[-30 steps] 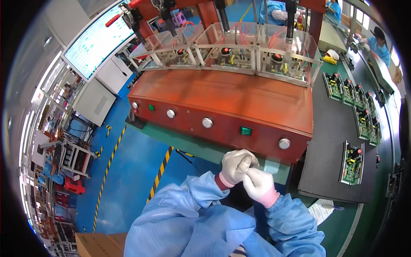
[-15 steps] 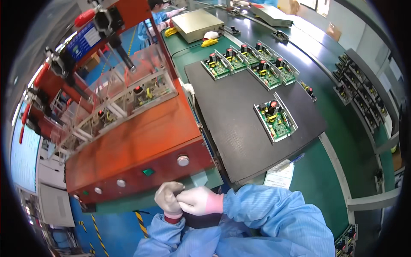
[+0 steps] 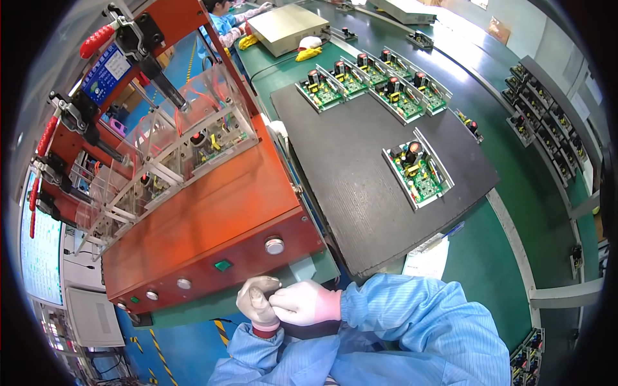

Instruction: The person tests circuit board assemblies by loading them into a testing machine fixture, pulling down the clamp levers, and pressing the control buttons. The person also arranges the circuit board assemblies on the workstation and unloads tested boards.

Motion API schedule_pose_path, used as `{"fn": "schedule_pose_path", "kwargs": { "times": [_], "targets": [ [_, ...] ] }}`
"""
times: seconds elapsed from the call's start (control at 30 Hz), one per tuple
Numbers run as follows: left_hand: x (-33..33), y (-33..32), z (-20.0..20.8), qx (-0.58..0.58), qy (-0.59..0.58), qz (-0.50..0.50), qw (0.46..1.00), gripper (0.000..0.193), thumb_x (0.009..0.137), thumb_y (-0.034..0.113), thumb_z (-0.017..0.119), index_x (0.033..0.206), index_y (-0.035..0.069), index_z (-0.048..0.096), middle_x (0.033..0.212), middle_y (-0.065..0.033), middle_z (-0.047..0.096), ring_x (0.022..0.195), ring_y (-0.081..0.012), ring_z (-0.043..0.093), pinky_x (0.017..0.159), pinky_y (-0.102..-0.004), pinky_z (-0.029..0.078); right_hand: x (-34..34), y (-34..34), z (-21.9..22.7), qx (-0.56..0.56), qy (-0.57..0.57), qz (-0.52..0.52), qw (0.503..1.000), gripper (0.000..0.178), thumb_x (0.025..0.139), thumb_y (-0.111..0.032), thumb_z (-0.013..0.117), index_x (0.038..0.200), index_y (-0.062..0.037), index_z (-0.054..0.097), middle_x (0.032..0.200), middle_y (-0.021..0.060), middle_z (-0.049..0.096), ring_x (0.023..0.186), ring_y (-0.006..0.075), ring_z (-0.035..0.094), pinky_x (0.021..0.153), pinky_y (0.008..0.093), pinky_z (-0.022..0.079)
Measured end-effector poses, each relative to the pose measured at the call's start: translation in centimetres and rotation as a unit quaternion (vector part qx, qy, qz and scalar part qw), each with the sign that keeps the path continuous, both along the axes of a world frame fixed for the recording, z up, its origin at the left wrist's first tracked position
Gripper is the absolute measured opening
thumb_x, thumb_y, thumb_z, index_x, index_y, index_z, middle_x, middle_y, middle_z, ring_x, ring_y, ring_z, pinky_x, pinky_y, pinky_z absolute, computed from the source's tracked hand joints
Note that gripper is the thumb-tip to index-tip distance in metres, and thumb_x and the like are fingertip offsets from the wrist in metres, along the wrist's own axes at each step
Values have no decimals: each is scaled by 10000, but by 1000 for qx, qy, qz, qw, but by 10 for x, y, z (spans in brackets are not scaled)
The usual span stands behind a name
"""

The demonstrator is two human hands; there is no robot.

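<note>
Both my hands are white-gloved and held together low in front of me, by the front edge of the red machine. My left hand (image 3: 259,302) is closed, its fingers curled toward the other hand. Against it presses my right hand (image 3: 304,303), closed with its fingers bent; whatever lies between the two is hidden. The nearest item is the red test fixture (image 3: 212,244), with round metal buttons and a green switch on its front. To the right, on a black mat (image 3: 328,193), sits a single green circuit board (image 3: 420,172) in a metal bracket.
Several more bracketed boards (image 3: 351,80) stand in rows at the mat's far end. Toggle clamps with red handles (image 3: 96,42) rise over clear covers at left. A paper sheet (image 3: 426,258) lies by the mat. A co-worker (image 3: 222,22) sits at the far left.
My view has shifted slightly, so the fixture and mat appear a little moved. My hands stay together, with the left one's fingers turned slightly differently.
</note>
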State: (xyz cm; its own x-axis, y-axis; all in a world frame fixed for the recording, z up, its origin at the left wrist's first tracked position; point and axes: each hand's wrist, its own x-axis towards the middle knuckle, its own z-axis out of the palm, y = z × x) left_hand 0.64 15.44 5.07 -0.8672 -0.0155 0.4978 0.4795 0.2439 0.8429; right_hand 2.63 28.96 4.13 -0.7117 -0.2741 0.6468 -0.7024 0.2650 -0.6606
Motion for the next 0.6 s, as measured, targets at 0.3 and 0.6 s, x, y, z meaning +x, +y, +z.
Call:
{"fn": "schedule_pose_path", "kwargs": {
  "times": [0.3,0.6],
  "targets": [
    [-1,-2,-2,-2,3,-7,1000,577,1014,389,451,674,5,716,726,-109,713,648,-244,651,676,-325,522,9,5,19,130,-79,-16,988,114,913,-168,586,855,-73,609,774,101,640,647,304,615,605,348,509],
    [0,-4,-4,-50,11,-21,998,517,988,369,473,665,35,702,730,-78,721,636,-234,649,676,-312,516,28,86,135,124,-33,-46,991,213,979,-209,571,1044,-56,705,894,97,697,729,273,672,712,310,557]
  ]
}}
